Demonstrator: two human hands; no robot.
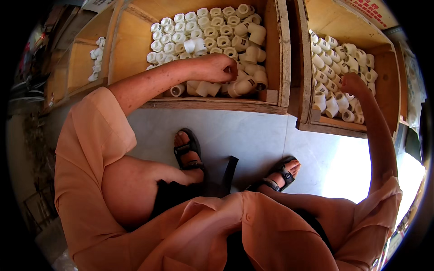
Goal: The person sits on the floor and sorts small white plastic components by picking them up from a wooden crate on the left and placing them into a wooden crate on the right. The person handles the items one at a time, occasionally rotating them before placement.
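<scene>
My left hand [222, 67] is curled above the front part of the middle wooden box [213, 104]. Whether it grips anything is hidden by the fingers. Below and around it lie white plastic pipe elbows [240, 86]. Behind it, threaded hex-ended plastic fittings [203, 23] stand in rows, with one white elbow [195, 46] lying on top of them. My right hand [353, 83] reaches into the right wooden box [334, 126], its fingers bent close over white plastic fittings [327, 73]. Those fingertips are partly concealed, so a hold cannot be made out.
A third wooden box [79, 62] on the left holds a few white fittings [97, 57]. A narrow gap separates the middle and right boxes. My sandalled feet [188, 149] rest on the grey floor [247, 135], which is sunlit at right. A printed carton [369, 12] sits behind the right box.
</scene>
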